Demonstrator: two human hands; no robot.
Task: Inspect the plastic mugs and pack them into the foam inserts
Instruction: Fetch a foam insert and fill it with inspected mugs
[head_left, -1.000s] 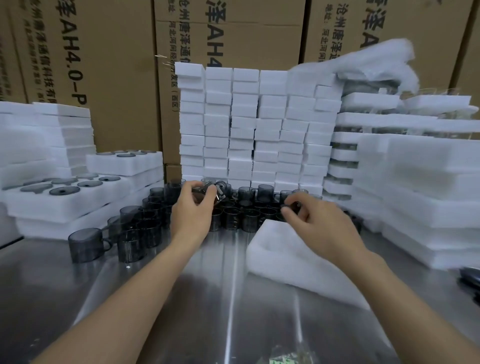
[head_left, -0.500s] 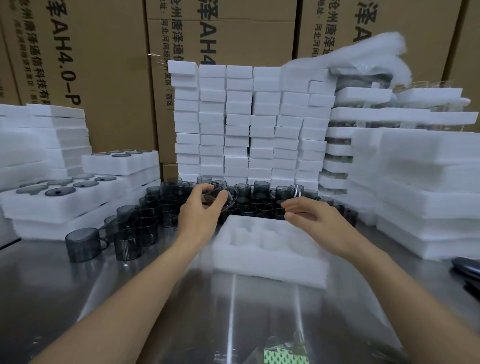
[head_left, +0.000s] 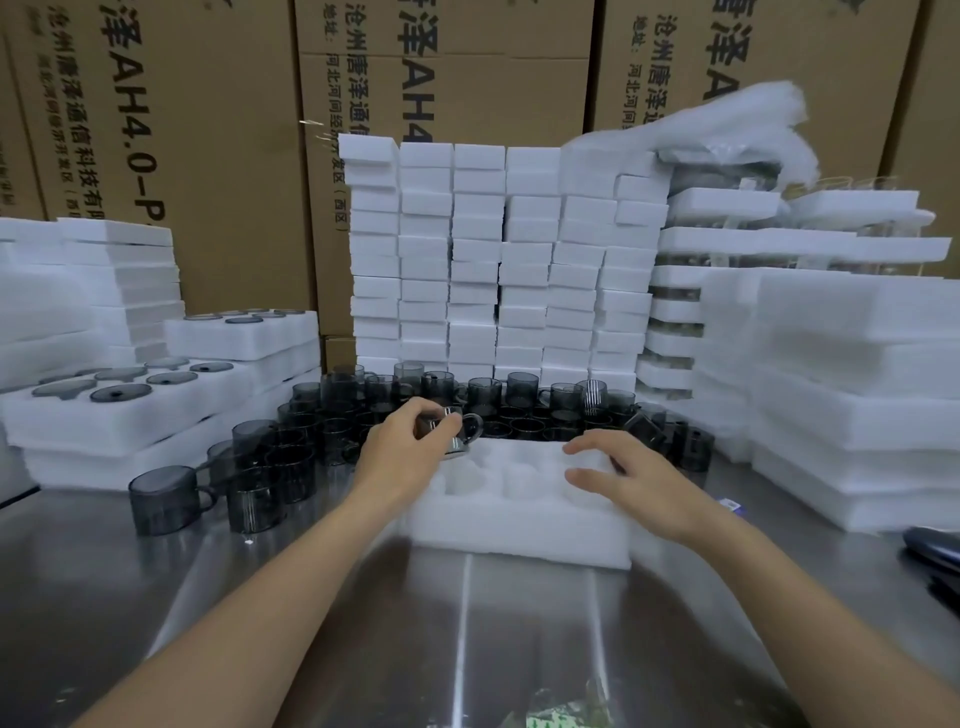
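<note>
Fingers and thumb of the left hand are curled and clamped on a smoky grey mug, just left of the frame's centre. The mug hangs tilted over the far left corner of a white foam insert, its handle pointing right. Whether it touches the foam I cannot tell.

Fingers of the right hand are apart and nearly straight, lying flat on the right part of the insert and holding nothing. The insert sits on the steel bench at centre frame, and its round pockets show no mugs in them.

Behind the insert, a crowd of loose mugs stands packed together across the middle of the frame and runs down toward the left. One mug stands apart at the lower left of that group, handle to the right.

At left, filled inserts are stacked, with dark mug bottoms showing in their pockets. Further left and behind are plain foam slabs.

At upper centre rises a wall of small foam blocks. At right stand tall piles of foam trays, with a crumpled foam sheet on top of the rear pile.

Cardboard boxes with printed characters fill the top of the frame. A dark object lies at the right edge of the bench, too cropped to identify.
</note>
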